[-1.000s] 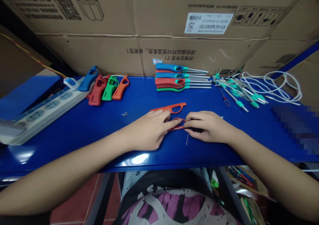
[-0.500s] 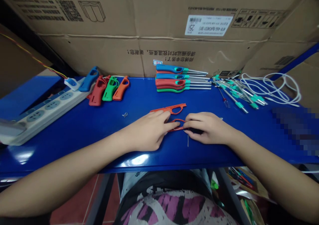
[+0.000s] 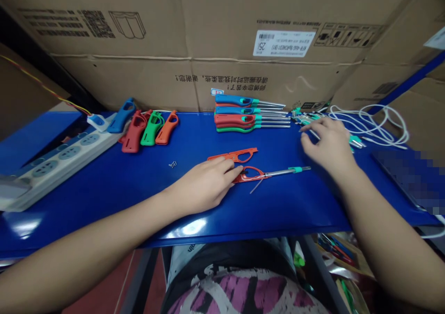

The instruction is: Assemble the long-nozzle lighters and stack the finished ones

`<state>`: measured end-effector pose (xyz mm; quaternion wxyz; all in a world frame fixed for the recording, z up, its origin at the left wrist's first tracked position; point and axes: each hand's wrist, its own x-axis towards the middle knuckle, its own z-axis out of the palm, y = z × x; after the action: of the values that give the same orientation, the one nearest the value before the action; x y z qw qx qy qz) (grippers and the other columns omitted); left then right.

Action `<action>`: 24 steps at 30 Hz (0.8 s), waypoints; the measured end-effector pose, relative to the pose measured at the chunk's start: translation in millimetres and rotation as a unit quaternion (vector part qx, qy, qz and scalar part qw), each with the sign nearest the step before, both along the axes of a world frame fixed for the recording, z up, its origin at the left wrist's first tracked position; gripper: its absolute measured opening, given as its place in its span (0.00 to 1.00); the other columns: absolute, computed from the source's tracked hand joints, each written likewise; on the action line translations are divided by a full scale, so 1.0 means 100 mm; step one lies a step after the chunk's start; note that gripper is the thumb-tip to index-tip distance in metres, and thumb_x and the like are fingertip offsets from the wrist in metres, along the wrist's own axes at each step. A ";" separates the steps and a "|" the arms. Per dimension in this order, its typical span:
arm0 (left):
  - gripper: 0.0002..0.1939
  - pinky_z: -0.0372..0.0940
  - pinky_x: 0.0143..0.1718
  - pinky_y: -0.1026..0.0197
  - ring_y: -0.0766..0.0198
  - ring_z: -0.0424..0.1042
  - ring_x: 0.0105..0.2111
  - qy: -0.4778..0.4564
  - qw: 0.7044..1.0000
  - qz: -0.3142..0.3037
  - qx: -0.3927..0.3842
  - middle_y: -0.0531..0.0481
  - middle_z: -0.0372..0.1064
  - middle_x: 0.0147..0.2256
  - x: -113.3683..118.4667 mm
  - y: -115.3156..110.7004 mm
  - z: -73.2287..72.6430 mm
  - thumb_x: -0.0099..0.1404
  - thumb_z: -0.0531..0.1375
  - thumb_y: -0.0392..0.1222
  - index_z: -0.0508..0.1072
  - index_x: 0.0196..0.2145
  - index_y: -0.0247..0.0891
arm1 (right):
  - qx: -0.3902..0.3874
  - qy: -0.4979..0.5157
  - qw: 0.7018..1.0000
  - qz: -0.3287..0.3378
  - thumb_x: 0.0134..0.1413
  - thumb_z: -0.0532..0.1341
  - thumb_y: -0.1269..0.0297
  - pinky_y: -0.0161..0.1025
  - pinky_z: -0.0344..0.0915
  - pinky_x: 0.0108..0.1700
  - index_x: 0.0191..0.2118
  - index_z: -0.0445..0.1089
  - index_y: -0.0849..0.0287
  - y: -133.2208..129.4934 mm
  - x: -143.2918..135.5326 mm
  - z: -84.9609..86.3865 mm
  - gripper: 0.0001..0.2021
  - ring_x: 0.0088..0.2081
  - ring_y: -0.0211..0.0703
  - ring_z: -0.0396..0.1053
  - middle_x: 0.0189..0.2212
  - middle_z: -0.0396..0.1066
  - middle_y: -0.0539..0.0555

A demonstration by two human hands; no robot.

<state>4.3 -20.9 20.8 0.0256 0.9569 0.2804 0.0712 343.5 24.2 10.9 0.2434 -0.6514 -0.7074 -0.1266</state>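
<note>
My left hand (image 3: 213, 182) is closed around the grip end of an orange-red lighter handle half (image 3: 255, 172), near the front of the table. From this handle half a metal tube (image 3: 280, 172) with a turquoise collar runs right, and a thin clear strip (image 3: 256, 186) crosses it. Just behind lies another orange handle half (image 3: 243, 155), partly covered by my fingers. At the right, my right hand (image 3: 328, 145) hovers with thumb and fingers apart at a pile of metal tubes with turquoise parts (image 3: 356, 141), hiding much of it.
Several finished-looking lighters (image 3: 239, 119) are stacked at the back middle. Coloured handle shells (image 3: 134, 131) lie back left beside a white power strip (image 3: 69, 154). Small screws (image 3: 173, 164) sit left of my hand. A white cable (image 3: 389, 124) coils back right. Behind stands a cardboard box (image 3: 139, 73).
My right hand has left the orange-red handle half and moved right and back to the pile of tubes, uncovering the metal tube. My left hand stays in place.
</note>
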 end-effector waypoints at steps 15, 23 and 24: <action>0.20 0.72 0.46 0.47 0.52 0.72 0.45 0.029 0.998 0.013 0.061 0.38 0.70 0.46 0.02 0.01 -0.15 0.77 0.47 0.41 0.73 0.57 0.34 | -0.197 0.013 0.962 -0.188 0.62 0.54 0.56 0.60 0.64 0.54 0.39 0.75 0.67 0.23 0.45 -0.17 0.18 0.54 0.68 0.67 0.48 0.70 0.73; 0.20 0.72 0.45 0.48 0.52 0.74 0.43 0.005 0.999 0.023 0.031 0.40 0.72 0.44 0.01 -0.02 -0.07 0.77 0.48 0.41 0.75 0.54 0.33 | -0.038 0.070 0.993 -0.083 0.56 0.58 0.65 0.51 0.66 0.56 0.37 0.74 0.61 0.09 0.17 0.02 0.08 0.50 0.56 0.72 0.44 0.75 0.63; 0.19 0.72 0.45 0.48 0.53 0.74 0.43 -0.002 0.999 0.026 0.023 0.40 0.72 0.44 0.01 -0.03 -0.05 0.76 0.49 0.40 0.76 0.53 0.34 | -0.025 0.086 0.996 -0.027 0.56 0.58 0.64 0.49 0.67 0.54 0.36 0.73 0.58 0.07 0.11 0.02 0.07 0.48 0.53 0.73 0.43 0.76 0.60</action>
<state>5.1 -23.6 15.6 0.0020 0.9496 0.3032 0.0797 354.6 31.2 12.9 0.2833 -0.6847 -0.6690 -0.0589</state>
